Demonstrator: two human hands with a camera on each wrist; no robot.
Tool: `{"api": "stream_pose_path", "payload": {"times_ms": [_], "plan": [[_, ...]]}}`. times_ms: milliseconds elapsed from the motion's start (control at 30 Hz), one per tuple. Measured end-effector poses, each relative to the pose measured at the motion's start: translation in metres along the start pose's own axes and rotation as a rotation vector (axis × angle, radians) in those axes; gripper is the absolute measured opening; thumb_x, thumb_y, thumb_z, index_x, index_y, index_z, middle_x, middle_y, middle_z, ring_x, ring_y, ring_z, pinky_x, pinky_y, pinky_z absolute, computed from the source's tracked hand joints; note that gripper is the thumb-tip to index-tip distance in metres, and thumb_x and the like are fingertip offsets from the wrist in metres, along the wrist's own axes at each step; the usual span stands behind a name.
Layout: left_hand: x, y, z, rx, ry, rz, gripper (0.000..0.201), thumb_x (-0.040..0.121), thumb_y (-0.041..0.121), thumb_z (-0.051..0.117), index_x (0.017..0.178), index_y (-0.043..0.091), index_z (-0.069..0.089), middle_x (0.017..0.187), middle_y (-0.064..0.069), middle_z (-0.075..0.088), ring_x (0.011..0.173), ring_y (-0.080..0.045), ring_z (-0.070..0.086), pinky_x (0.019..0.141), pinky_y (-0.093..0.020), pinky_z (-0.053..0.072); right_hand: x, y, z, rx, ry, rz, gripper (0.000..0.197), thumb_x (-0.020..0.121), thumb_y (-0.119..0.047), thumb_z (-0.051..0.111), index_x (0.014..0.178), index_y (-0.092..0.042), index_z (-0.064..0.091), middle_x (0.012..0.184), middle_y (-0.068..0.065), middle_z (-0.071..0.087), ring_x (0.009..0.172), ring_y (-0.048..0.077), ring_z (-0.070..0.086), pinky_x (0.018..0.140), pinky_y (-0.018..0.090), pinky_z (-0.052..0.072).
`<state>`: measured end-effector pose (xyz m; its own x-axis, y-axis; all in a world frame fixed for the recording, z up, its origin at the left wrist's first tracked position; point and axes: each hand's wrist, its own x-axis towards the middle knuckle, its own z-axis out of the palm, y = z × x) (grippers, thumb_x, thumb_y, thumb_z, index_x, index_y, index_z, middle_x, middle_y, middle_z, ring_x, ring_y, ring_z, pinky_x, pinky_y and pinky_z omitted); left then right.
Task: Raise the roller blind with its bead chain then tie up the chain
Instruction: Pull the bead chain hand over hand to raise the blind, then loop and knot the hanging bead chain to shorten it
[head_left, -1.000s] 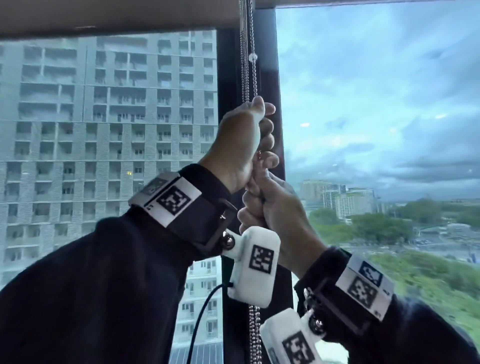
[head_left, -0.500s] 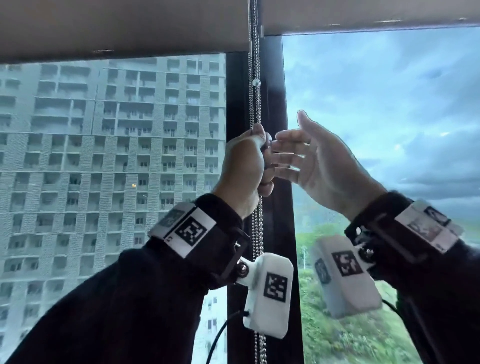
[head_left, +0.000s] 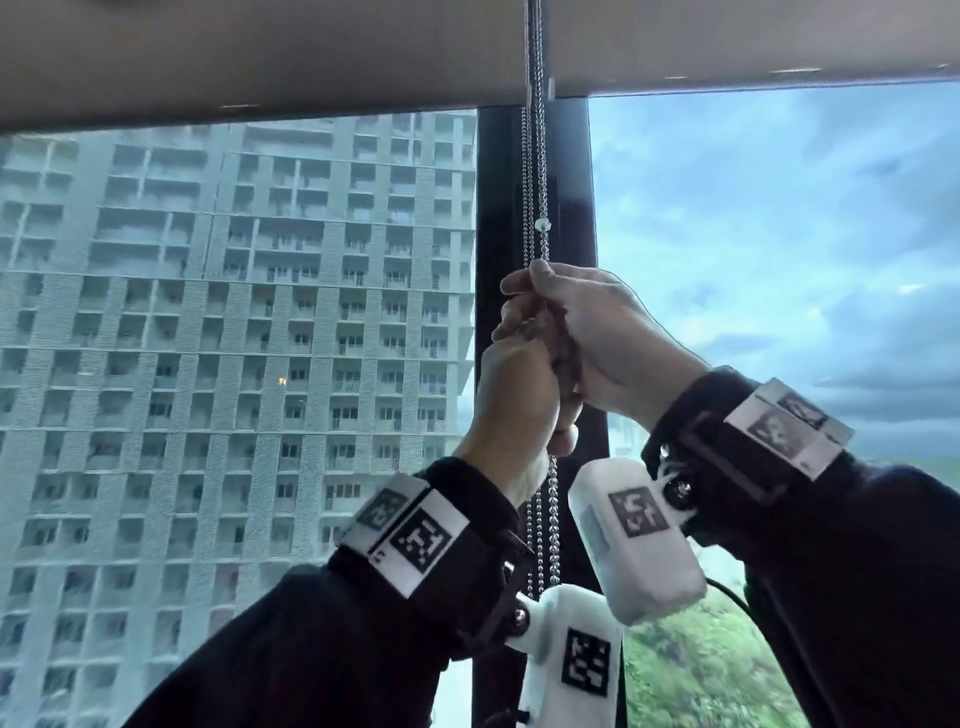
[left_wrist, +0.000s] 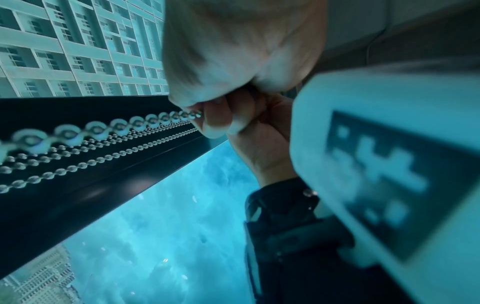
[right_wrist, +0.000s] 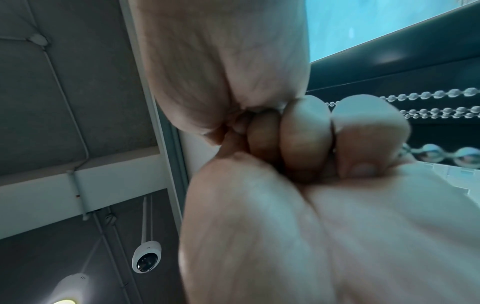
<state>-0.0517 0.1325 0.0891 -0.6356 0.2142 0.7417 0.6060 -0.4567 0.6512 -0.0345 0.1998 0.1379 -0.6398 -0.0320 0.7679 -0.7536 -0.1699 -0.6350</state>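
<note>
A silver bead chain (head_left: 535, 171) hangs in several strands down the black window post (head_left: 498, 208), from behind the raised beige roller blind (head_left: 260, 57). A clear stopper bead (head_left: 542, 224) sits on one strand just above my hands. My left hand (head_left: 519, 384) grips the chain from the left, fingers curled round it. My right hand (head_left: 587, 332) closes over it from the right at the same height, knuckles against the left hand. In the left wrist view the bead chain (left_wrist: 103, 131) runs into the curled fingers (left_wrist: 215, 119). In the right wrist view the fingers (right_wrist: 306, 133) are curled, the bead chain (right_wrist: 441, 154) beside them.
Loose chain strands (head_left: 543, 519) drop below my hands between the two wrist cameras. Window glass lies on both sides of the post, an apartment block outside on the left. The right wrist view shows a ceiling camera (right_wrist: 146, 257) behind me.
The right hand was open beside the left half a second ago; it has now closed over the chain. Both hands sit higher, and the view has tilted up.
</note>
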Motion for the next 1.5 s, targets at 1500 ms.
{"api": "stream_pose_path", "payload": {"times_ms": [1500], "plan": [[0.015,-0.015,-0.032,0.552,0.171,0.137,0.03,0.097,0.009,0.056,0.071,0.006,0.072,0.07,-0.006,0.073,0.058,-0.014,0.068,0.046,-0.025,0.052,0.022,0.061,-0.034,-0.258,0.058,0.095,0.031,0.096,-0.044,0.061,0.086,-0.015,0.061,0.064,-0.003,0.057,0.059,0.012,0.053,0.058,0.025,0.05]]}}
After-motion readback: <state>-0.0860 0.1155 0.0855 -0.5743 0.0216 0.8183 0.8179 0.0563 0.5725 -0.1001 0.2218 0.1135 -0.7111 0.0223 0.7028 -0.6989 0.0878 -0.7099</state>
